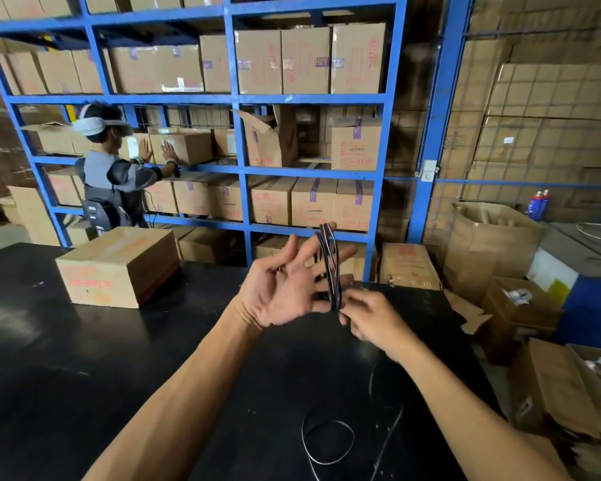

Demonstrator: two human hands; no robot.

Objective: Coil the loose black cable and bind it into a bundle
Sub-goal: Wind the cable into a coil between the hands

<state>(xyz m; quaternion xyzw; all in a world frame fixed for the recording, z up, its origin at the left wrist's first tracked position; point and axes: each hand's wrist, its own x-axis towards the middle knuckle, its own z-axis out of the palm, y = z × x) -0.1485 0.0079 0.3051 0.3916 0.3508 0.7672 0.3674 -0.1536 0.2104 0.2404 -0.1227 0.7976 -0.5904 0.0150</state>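
Far ahead of you a blue steel rack (238,98) fills the wall, its shelves packed with cardboard cartons (306,60) printed in red and purple; the lettering is too blurred to read. At the far left of the rack another person (113,168), wearing a headset and a backpack, has both palms pressed on a carton on a middle shelf. To your right, open cartons (493,237) are piled on the floor, and two blue spray cans (537,203) with red caps stand behind them, their labels unreadable.

Your black table (84,359) runs across the near half of the scene. On its far left sits a closed carton (118,265) with red print that cannot be made out.

Your left hand (281,289) is raised above the table, palm toward you, fingers spread apart and extended. The black cable (330,269) is wound in several upright loops around those fingers, near their tips. Your right hand (372,317) is just to the right and slightly nearer, its fingertips pinched together on the cable at the bottom of the coil. The loose remainder drops to the table near you, where it lies in a round loop (327,442) with a tail running off the near edge.
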